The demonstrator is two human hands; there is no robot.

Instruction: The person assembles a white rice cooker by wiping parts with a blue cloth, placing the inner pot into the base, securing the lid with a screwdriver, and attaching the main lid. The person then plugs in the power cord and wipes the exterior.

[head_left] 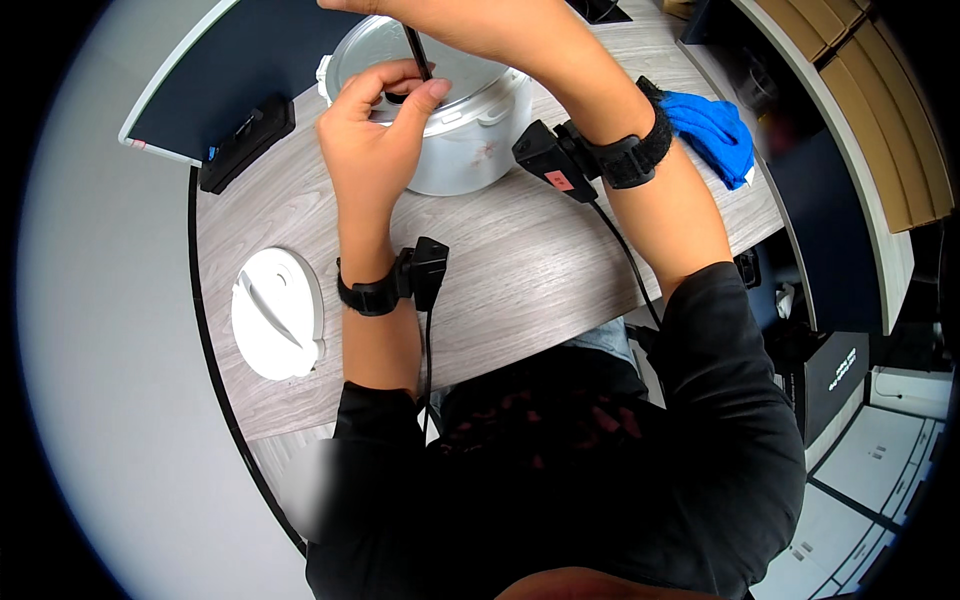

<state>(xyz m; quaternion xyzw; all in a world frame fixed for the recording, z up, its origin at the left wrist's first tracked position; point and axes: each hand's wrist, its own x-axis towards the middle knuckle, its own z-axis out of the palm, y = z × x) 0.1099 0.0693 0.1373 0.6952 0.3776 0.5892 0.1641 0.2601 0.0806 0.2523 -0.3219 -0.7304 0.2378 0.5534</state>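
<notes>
A round translucent white tub (465, 160) with a clear lid or top (470, 75) stands at the back of the desk. Over its rim, my left hand (375, 130) is closed, thumb and forefinger pinched at the lower end of a thin black rod (415, 52). The rod looks like a screwdriver shaft; its upper end goes out of view. Beneath my left fingers a small black part (395, 98) shows. My right hand (355, 5) reaches across above the tub, mostly cut off by the top edge. Its fingers and anything in them cannot be made out.
On the left of the desk lies a white round plastic lid (275, 315) with a handle. A black case (245, 145) rests by the dark partition. A blue cloth (715, 135) lies at the right, near shelves with cardboard boxes (870, 110). Cables hang from both wrist straps.
</notes>
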